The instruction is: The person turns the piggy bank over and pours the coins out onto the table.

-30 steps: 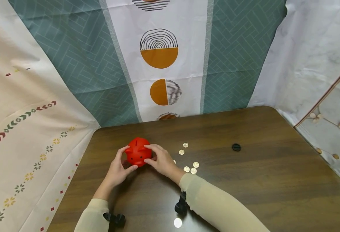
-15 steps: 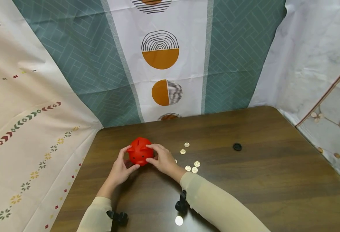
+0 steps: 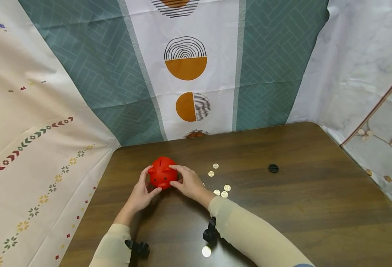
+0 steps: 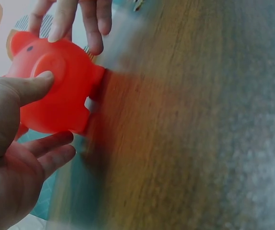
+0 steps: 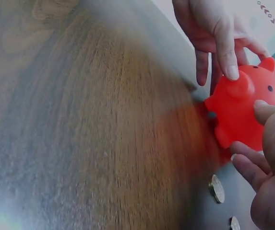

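Observation:
A red piggy bank (image 3: 163,171) stands upright on the wooden table, its snout towards the person and the coin slot on top. My left hand (image 3: 140,195) holds its left side, thumb by the snout and fingers along the flank. On the other side my right hand (image 3: 190,185) grips it, with fingertips near the ear and the thumb beside the face. Both wrist views show the piggy bank (image 4: 63,108) between the two hands, its feet at the tabletop. Its back and underside are hidden.
Several gold coins (image 3: 224,194) lie scattered right of the piggy bank, one partly hidden by the right hand. Farther right is a round black slotted plug (image 3: 273,168). Patterned cloths (image 3: 263,74) hang behind and beside the table (image 3: 299,207).
The head view has shifted slightly. Both hands keep their hold on the piggy bank, which stays in the same place; the coins and plug have not moved.

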A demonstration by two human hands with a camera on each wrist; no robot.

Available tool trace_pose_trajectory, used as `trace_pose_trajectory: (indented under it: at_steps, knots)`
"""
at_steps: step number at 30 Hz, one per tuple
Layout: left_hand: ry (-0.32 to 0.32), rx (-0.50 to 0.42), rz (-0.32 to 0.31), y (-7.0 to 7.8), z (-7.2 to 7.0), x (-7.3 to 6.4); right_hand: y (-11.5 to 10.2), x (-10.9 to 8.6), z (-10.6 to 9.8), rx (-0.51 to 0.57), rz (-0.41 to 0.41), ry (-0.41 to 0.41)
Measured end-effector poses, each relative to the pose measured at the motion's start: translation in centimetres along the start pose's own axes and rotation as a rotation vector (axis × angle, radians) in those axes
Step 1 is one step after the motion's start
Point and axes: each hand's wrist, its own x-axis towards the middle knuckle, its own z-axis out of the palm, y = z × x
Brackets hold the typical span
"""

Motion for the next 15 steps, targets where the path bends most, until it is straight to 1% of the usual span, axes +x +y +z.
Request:
trace_pose_trajectory:
  at_steps: [4, 6, 7, 9, 11, 13, 15]
  knots:
    - [0.023, 0.030, -0.013, -1.9, 0.2, 0.1, 0.2, -0.6, -0.8, 0.016, -0.008, -0.061]
    - [0.028, 0.055, -0.030, -2.7, 0.3, -0.1, 0.3, -1.2, -1.8, 0.044, -0.012, -0.098]
    - [0.030, 0.078, -0.034, -2.9, 0.2, -0.3, 0.3, -1.6, -2.5, 0.058, -0.018, -0.115]
    - [0.031, 0.131, -0.044, -2.8, -0.1, -0.7, 0.4, -2.6, -4.5, 0.075, -0.031, -0.142]
    - [0.033, 0.198, -0.041, -2.4, -0.6, -1.3, 0.7, -3.7, -6.9, 0.060, -0.055, -0.150]
    - [0.037, 0.278, -0.028, -1.8, -1.3, -2.0, 1.1, -5.0, -9.6, 0.016, -0.079, -0.130]
    - [0.044, 0.365, -0.008, -1.2, -2.1, -2.7, 1.7, -6.4, -12.4, -0.061, -0.083, -0.100]
